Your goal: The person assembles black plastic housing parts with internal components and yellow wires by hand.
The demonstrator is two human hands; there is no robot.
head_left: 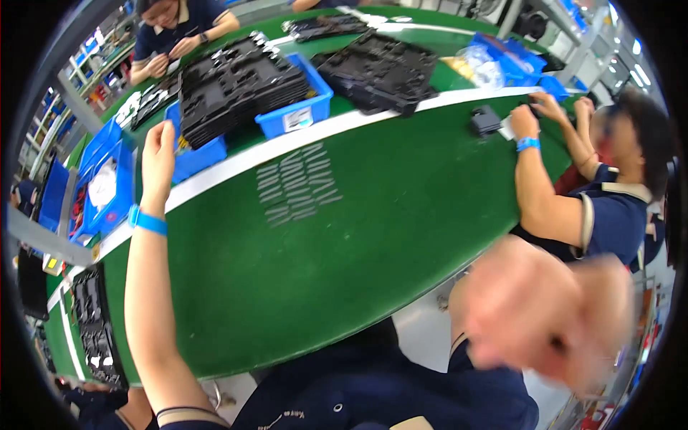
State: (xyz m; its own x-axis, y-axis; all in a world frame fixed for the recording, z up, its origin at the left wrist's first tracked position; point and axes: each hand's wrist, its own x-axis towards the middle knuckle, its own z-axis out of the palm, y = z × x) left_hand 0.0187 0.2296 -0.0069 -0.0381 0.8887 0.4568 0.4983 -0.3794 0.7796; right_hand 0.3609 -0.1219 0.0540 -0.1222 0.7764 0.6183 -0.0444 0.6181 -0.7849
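My left hand [158, 158] reaches out over the far left of the green table, its fingers closed together beside a blue bin [201, 159]. Whatever the fingers may hold is hidden. My right hand [545, 308] is raised near the camera at the lower right, and motion smears its fingers. On the table between my arms lie several thin grey strips [297, 185], set out in slanting rows. A stack of black moulded trays [236, 89] rests across the blue bin and another blue bin [297, 115] at the far side.
Another black tray stack [380, 68] stands at the back. Left of my arm are blue bins [107, 190] with bagged parts and a black tray [93, 322]. At right, a co-worker's hands [534, 118] are near a dark box [486, 120]. Another person [179, 36] works across the table.
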